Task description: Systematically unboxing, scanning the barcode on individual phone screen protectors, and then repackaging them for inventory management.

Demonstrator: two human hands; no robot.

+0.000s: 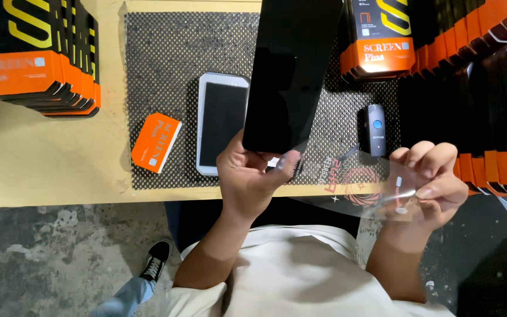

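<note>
Black glass panel upright; clear film peeled off corner.

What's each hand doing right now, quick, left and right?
Left hand: closed on the bottom edge of the black glass sheet.
Right hand: pinching the clear film that trails off the sheet.

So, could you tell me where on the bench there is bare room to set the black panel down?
Free: the mat above the white phone, and bare wood between the left box stack and the small orange box. Crowded: the right side, with box rows and a small black device. The left hand holds the black panel; the right hand holds clear film.
</note>
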